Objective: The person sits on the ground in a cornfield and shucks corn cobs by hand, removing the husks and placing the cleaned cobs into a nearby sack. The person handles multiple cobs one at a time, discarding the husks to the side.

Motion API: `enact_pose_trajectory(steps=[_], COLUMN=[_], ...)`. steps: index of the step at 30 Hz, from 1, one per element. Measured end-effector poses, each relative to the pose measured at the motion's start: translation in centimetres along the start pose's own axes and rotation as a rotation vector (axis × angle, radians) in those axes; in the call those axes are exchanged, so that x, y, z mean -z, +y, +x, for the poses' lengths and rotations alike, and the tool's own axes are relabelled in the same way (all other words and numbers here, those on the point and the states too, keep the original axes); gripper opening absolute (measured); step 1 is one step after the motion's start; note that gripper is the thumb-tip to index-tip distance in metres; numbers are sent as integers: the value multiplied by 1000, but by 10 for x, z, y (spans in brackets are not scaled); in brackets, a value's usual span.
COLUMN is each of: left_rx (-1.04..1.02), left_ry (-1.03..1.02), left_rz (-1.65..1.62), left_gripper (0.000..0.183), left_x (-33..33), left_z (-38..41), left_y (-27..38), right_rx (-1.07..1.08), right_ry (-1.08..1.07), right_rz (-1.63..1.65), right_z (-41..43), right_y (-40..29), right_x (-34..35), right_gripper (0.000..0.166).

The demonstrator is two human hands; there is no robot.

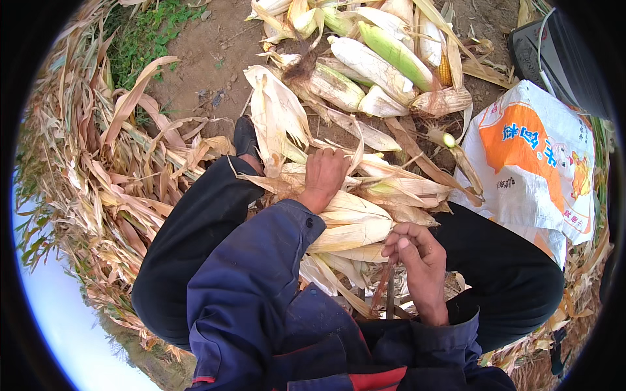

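A corn ear in pale dry husk (359,229) lies between my knees, its tip pointing right. My left hand (325,176) is closed, knuckles up, on dry husks beside this ear; its fingertips are hidden. At the ear's tip, my right hand (418,259) has thumb and fingers pinched together. Reddish-brown corn silk (382,288) hangs below these fingers. More husked ears (401,188) lie just beyond, touching the husks around my left hand. A peeled-back spread of husk (276,117) rises past that hand, close to my shoe.
Ahead on bare soil (205,68) is a heap of corn ears (374,66), some white, some green. A printed white-and-orange woven sack (528,156) stands at right, near a dark container (562,63) with a pale cord. Dry corn stalks (112,181) are piled at left.
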State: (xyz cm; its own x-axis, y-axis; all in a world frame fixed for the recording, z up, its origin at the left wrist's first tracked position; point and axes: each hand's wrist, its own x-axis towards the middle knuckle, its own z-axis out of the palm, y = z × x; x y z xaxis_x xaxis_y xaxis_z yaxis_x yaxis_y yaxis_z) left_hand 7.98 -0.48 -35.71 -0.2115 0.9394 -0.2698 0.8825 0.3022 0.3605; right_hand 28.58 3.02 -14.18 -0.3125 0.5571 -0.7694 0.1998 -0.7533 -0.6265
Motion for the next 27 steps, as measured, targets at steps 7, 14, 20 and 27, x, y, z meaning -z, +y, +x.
enact_pose_trajectory(steps=[7,14,20,27], left_rx=[-52,229,-317,-164], left_ry=[-146,-202,-172,-1243], left_rz=[130,72,186,-234], left_gripper=[62,24,9,27], left_x=[-7,-11,-4,50], left_z=[-66,-25,-40,10], left_y=[6,-1,1,-5], right_rx=[6,16,16,-16], right_ry=[-15,-31,-47,-34], right_rz=[58,72,29,2], right_z=[-3,-5,-10,-10], right_y=[-1,2,-2,0], right_x=[1,5,2,-1], right_gripper=[25,25,24,25])
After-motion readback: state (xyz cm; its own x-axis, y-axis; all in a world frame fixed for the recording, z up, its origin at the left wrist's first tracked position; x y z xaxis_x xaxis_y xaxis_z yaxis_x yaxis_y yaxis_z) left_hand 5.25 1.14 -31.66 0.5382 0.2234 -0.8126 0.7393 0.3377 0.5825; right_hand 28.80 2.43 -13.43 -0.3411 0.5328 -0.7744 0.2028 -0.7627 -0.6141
